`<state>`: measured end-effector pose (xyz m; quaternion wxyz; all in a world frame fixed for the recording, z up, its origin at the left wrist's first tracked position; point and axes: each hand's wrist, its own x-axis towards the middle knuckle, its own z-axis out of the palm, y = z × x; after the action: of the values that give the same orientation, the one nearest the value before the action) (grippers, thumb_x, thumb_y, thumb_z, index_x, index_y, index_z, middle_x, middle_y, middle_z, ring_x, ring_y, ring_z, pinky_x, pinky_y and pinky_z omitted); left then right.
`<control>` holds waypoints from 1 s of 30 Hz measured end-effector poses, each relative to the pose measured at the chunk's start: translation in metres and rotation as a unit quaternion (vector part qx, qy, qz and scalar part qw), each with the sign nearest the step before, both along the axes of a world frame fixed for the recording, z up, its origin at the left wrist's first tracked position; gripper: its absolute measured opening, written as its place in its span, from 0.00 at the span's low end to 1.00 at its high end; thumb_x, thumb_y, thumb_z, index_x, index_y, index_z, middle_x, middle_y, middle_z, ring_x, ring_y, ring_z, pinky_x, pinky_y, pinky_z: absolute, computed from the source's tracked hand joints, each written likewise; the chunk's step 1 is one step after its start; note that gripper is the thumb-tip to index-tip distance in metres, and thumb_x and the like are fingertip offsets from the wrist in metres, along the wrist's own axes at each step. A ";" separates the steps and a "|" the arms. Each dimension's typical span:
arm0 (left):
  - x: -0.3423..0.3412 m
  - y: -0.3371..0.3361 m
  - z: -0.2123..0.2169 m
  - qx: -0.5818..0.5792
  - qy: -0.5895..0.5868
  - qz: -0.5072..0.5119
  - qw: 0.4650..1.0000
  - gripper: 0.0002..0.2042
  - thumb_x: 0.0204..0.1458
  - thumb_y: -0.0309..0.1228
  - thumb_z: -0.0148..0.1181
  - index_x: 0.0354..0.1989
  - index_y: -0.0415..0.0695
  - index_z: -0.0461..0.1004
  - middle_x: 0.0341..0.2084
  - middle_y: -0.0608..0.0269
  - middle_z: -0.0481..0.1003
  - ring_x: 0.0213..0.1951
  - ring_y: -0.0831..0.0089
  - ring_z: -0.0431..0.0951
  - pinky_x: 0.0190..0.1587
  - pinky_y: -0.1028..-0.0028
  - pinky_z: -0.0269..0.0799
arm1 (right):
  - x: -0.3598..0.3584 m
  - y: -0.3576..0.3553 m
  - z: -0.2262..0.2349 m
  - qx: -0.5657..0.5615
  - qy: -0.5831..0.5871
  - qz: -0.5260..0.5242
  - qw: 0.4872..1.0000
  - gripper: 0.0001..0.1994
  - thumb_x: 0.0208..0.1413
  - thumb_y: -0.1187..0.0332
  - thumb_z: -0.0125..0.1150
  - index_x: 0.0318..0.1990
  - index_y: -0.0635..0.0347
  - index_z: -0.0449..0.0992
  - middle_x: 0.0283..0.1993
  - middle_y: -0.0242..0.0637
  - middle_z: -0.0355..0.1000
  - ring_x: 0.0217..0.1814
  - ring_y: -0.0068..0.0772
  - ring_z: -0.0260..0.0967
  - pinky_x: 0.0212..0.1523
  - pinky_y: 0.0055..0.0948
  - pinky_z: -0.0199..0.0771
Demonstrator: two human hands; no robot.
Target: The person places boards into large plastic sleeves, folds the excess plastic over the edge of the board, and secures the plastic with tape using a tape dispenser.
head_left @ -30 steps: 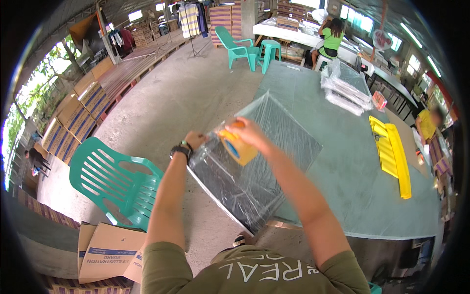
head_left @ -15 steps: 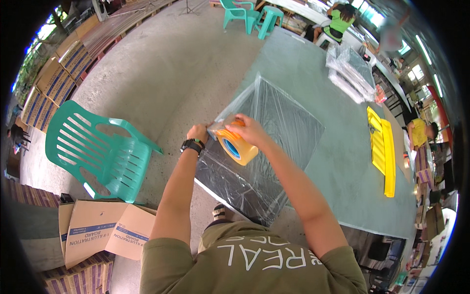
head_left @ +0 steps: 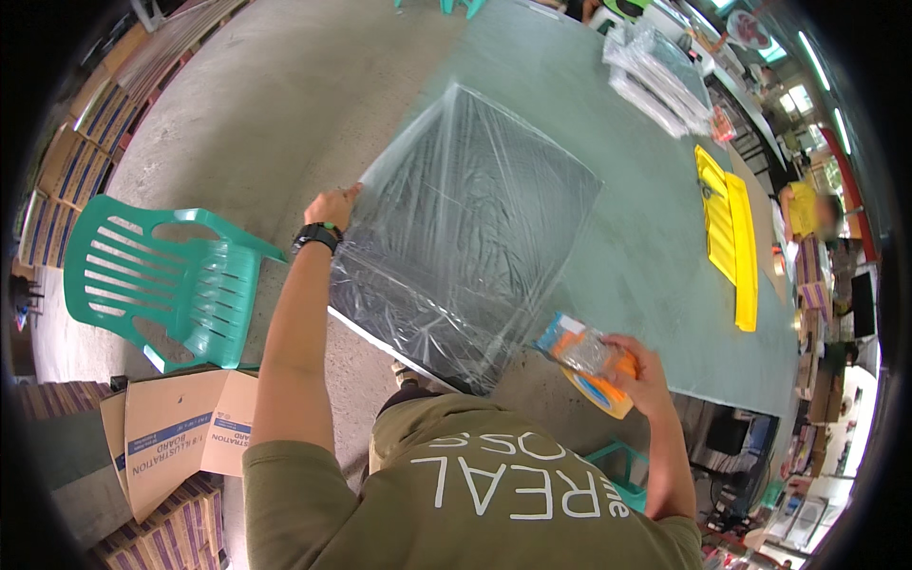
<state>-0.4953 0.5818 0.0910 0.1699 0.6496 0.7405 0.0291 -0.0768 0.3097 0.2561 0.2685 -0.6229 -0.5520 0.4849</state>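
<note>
A large dark flat board [head_left: 456, 218] wrapped in clear plastic film lies slanted in front of me, its near corner sticking out past the table. At its left corner, my left hand [head_left: 332, 207] is closed on the edge, with a black watch on the wrist. My right hand [head_left: 646, 378] grips an orange tape dispenser [head_left: 591, 356] carrying a wide roll of yellowish tape. The dispenser is off to the right of the board's near corner, apart from it.
The grey-green table [head_left: 646, 237] holds a folded yellow sheet [head_left: 731, 237] and a stack of plastic-wrapped items [head_left: 660, 76]. On the left stand a green plastic chair [head_left: 171, 275] and an opened cardboard box [head_left: 176, 432]. A person in yellow [head_left: 806, 209] is at the far right.
My right hand has carried the tape dispenser from the board's left corner to the right and nearer to me. My left hand stays at that corner. The view has shifted.
</note>
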 end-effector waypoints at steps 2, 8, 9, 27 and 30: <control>0.002 0.001 0.000 0.010 -0.002 0.007 1.000 0.25 0.51 0.56 0.31 0.38 0.55 0.73 0.35 0.55 0.73 0.40 0.56 0.71 0.40 0.61 0.67 | 0.019 -0.028 -0.018 -0.011 -0.007 -0.010 1.000 0.23 0.39 0.65 0.61 0.46 0.62 0.67 0.40 0.35 0.67 0.41 0.22 0.62 0.44 0.22 0.62; 0.006 0.005 0.003 0.051 0.000 -0.002 0.999 0.28 0.48 0.59 0.33 0.33 0.51 0.75 0.32 0.50 0.73 0.38 0.53 0.71 0.41 0.61 0.66 | 0.011 -0.040 -0.041 -0.007 -0.066 -0.024 0.998 0.22 0.37 0.70 0.60 0.46 0.58 0.68 0.37 0.39 0.70 0.37 0.24 0.66 0.41 0.22 0.64; 0.006 0.005 0.003 0.052 0.007 -0.005 0.999 0.28 0.48 0.59 0.33 0.33 0.51 0.75 0.32 0.50 0.73 0.38 0.52 0.71 0.41 0.61 0.66 | 0.007 -0.041 -0.043 -0.002 -0.070 -0.025 0.997 0.22 0.37 0.70 0.60 0.46 0.57 0.68 0.36 0.39 0.70 0.37 0.24 0.66 0.40 0.22 0.65; 0.168 -0.165 0.010 0.160 -0.040 -0.349 0.922 0.33 0.45 0.53 0.45 0.58 0.50 0.51 0.60 0.57 0.45 0.61 0.59 0.42 0.57 0.49 0.39 | -0.091 0.002 -0.017 -0.088 -0.385 0.137 0.908 0.19 0.40 0.55 0.55 0.39 0.53 0.72 0.25 0.46 0.70 0.28 0.46 0.69 0.31 0.37 0.69; 0.164 -0.171 0.005 0.172 -0.042 -0.350 0.920 0.33 0.46 0.54 0.43 0.58 0.50 0.50 0.59 0.56 0.45 0.61 0.60 0.42 0.57 0.49 0.40 | -0.108 0.000 -0.030 -0.164 -0.441 0.292 0.832 0.18 0.39 0.54 0.54 0.38 0.52 0.72 0.26 0.46 0.71 0.31 0.45 0.69 0.32 0.38 0.69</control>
<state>-0.3317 0.4108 0.0962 0.0856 0.8849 0.4414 0.1220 -0.1850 0.3098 0.2257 -0.2640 -0.6152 -0.6806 0.2978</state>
